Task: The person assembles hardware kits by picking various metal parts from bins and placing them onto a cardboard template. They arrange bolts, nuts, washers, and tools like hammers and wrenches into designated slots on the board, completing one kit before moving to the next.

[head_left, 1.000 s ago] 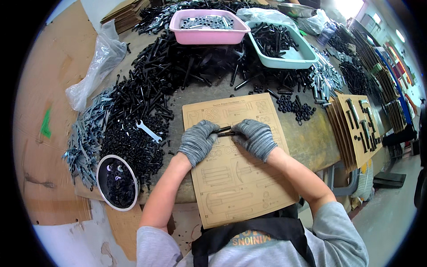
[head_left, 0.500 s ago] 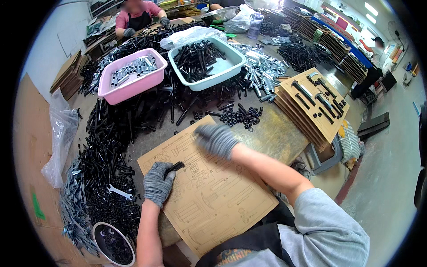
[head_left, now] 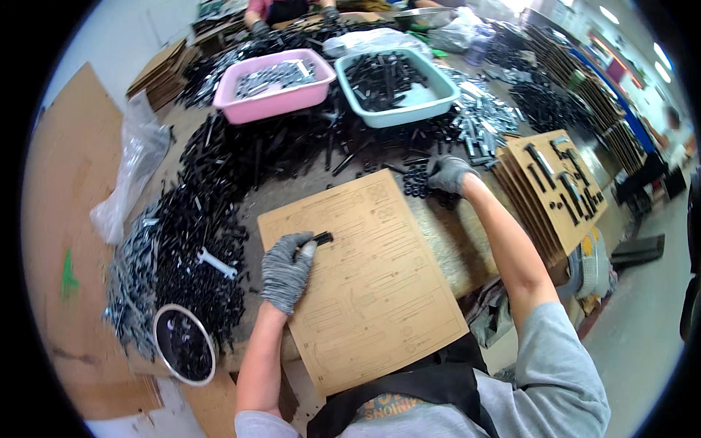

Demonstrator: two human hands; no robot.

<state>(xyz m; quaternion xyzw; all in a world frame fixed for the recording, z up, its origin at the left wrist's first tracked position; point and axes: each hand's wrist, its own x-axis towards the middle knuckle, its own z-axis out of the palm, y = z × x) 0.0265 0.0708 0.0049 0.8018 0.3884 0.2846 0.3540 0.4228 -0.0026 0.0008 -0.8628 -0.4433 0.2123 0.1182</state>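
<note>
My left hand (head_left: 287,271), in a grey knit glove, is closed on short black cylindrical pieces (head_left: 322,238), whose dark ends stick out past the thumb and fingers. It rests on the upper left of a brown cardboard sheet (head_left: 376,292) printed with outlines of hardware. My right hand (head_left: 450,175), gloved alike, reaches beyond the sheet's far right corner to a cluster of black nuts (head_left: 416,181). Its fingers curl down at the edge of the nuts; whatever is between them is hidden.
Heaps of black bolts (head_left: 212,175) spread left and behind. A pink tub (head_left: 277,104) and a pale green tub (head_left: 409,115) hold metal parts. Stacked boards (head_left: 544,215) with mounted hardware stand right. A wrench (head_left: 217,263) and white-rimmed bowl (head_left: 211,358) lie left. Another person's gloved hands work at the far side.
My right hand has moved from above the cardboard sheet out to the black nuts. My left hand keeps its grip on the black pieces. The whole view has shifted.
</note>
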